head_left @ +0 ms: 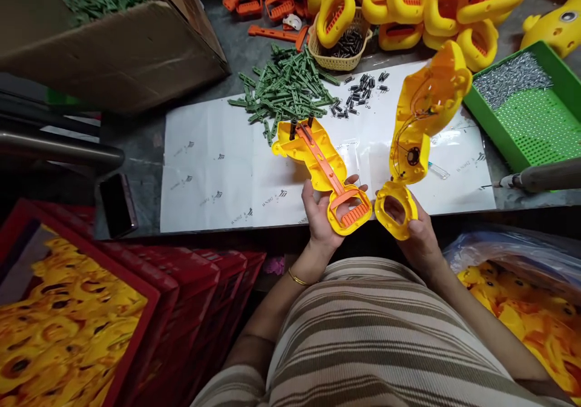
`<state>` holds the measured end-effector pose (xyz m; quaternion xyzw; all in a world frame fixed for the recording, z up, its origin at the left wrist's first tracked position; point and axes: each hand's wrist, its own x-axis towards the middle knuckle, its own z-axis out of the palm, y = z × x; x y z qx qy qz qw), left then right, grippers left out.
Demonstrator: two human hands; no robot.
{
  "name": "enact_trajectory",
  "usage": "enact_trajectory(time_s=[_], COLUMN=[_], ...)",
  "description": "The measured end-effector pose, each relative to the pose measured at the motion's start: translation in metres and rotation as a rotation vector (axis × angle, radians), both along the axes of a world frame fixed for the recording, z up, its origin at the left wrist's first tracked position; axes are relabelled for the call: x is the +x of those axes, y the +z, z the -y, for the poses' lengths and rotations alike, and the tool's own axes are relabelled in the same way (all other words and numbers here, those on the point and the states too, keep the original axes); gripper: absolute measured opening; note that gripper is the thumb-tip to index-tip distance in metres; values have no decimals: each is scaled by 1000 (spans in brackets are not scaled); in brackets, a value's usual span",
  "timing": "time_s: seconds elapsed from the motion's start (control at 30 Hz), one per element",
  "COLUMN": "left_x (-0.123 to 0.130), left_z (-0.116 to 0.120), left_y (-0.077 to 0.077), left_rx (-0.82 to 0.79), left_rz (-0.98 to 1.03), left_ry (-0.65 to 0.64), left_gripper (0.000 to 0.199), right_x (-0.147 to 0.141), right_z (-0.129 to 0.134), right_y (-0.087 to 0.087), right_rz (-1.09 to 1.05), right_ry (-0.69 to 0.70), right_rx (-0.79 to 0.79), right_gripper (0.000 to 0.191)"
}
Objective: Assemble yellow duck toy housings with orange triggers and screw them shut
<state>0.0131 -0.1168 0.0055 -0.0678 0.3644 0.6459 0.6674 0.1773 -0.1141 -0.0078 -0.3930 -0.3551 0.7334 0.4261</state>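
Note:
My left hand [323,216] grips the ring-shaped handle of a yellow plastic toy shell half [333,155], its open inside facing up. An orange trigger bar [323,160] lies along that shell, with a ribbed grip inside the ring. Two dark springs stand at the shell's far end. My right hand [422,234] holds the matching yellow shell half [411,146] by its ring, tilted, with thin wires and a round dark part inside. The two rings are close together above the table's near edge. Beyond the left shell lies a pile of green plastic pieces [290,83].
Loose dark springs [361,95] lie beside a yellow basket [338,62]. A green tray [535,122] of screws stands right, near a powered screwdriver [544,177]. A cardboard box [136,49] and phone [117,204] are left. Red crates [181,286] and a plastic bag [512,249] flank me.

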Motion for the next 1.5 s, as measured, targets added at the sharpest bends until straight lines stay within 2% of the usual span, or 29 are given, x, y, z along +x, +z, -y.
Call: enact_trajectory(time_s=[0.17,0.3,0.43,0.57,0.8,0.93,1.1,1.27,1.5], left_x=[9,18,21,19,21,20,20,20,20], left_z=[-14,-19,-21,-20,-21,-20,-19,-21,-18], left_y=[-7,-10,-9,-9,-5,-7,-7,-3,-8], left_rx=[36,33,22,18,22,20,-2,4,22], left_rz=[-70,-104,-72,-29,-5,49,21,-3,-3], left_ry=[0,46,70,9,-3,3,19,-21,-23], left_gripper=[72,67,66,70,77,80,78,87,83], right_x=[-18,-30,-37,-42,-44,-45,-45,-44,-44], right_z=[-9,-12,-14,-15,-16,-15,-13,-13,-13], right_y=[-1,1,-1,-4,-7,-9,-10,-6,-7], right_rz=[432,670,758,831,904,950,925,875,936], right_ry=[-8,-58,-77,-62,-51,-39,-55,-83,-39], right_rx=[311,552,670,718,758,766,748,747,732], right_gripper=[93,84,80,78,80,81,80,78,81])
